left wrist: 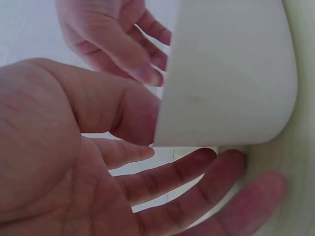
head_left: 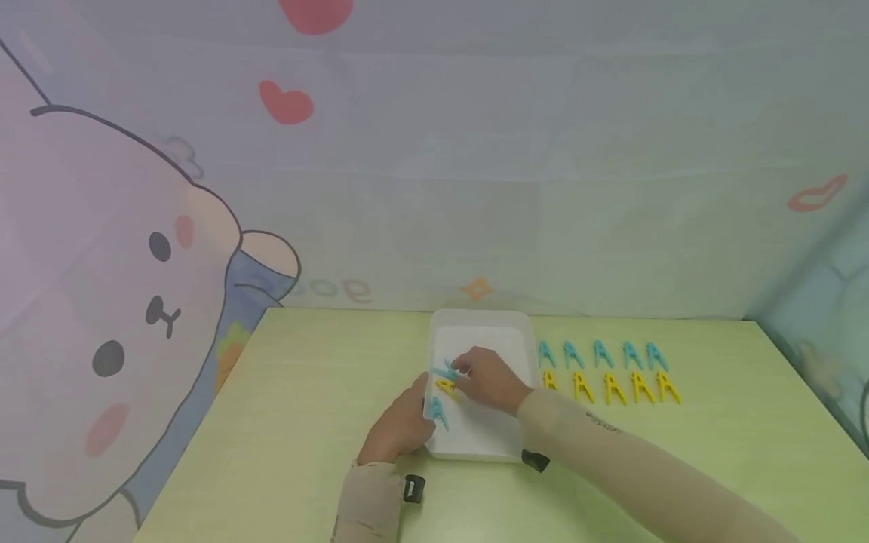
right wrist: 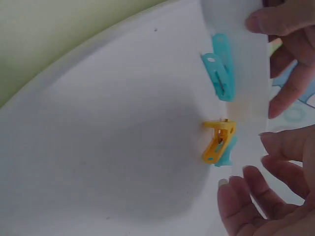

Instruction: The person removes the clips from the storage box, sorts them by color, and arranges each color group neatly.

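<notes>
A white tray (head_left: 485, 445) holds a blue clothespin (head_left: 437, 411), a yellow clothespin (head_left: 446, 387) and another blue one (head_left: 444, 372) along its left side. My left hand (head_left: 400, 424) grips the tray's left wall, the thumb over the rim and the fingers outside, as the left wrist view shows. Over the tray, my right hand (head_left: 490, 381) reaches toward the clothespins. In the right wrist view its fingers (right wrist: 236, 196) are spread apart beside the yellow clothespin (right wrist: 219, 142) and hold nothing. That yellow clothespin partly covers a blue one (right wrist: 226, 155).
Right of the tray stand two rows on the pale green table (head_left: 299, 377): several blue clothespins (head_left: 601, 354) behind, several yellow clothespins (head_left: 615, 389) in front. My right forearm passes in front of these rows. A printed cloth (head_left: 543, 151) hangs behind the table.
</notes>
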`<state>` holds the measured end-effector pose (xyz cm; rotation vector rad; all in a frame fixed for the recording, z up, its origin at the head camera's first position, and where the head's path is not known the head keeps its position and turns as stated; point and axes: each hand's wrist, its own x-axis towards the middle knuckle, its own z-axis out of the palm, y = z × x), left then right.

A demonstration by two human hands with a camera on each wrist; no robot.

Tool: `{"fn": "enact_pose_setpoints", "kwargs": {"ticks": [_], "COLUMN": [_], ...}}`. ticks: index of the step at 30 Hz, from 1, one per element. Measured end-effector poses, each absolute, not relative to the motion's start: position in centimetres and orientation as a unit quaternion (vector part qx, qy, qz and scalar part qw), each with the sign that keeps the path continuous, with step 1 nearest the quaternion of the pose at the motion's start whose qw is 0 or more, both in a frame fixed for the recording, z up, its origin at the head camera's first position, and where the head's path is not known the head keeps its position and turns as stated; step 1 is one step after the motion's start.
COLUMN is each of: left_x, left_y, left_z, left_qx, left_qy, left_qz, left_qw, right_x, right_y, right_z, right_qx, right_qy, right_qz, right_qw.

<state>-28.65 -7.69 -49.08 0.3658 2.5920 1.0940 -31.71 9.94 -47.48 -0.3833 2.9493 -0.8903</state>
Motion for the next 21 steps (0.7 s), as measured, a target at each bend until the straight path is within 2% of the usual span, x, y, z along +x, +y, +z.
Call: {"fn": "enact_pose_setpoints", "kwargs": {"ticks": [4, 10, 21], "left_x": [-28.7, -28.5, -28.6], "left_y": [-7.7, -7.7, -7.7], "left_z": [-49.1, -49.0, -48.9], "left_qx": [0.132, 0.136, 0.138], "left_qy": [0.898, 0.892, 0.896], "left_qz": [0.39, 0.403, 0.395], "left_qw": [0.154, 0.156, 0.145], "right_x": [-31.8, -31.9, -31.8], "right_y": [9.4, 8.5, 8.1], "right_z": [-48.0, -48.8, -49.1], "right_qx": [-0.113, -0.128, -0.108], "right_qy": [0.956, 0.966, 0.965], "right_qz": [-0.267, -0.22, -0.232], "right_qw": [0.049, 0.038, 0.063]}}
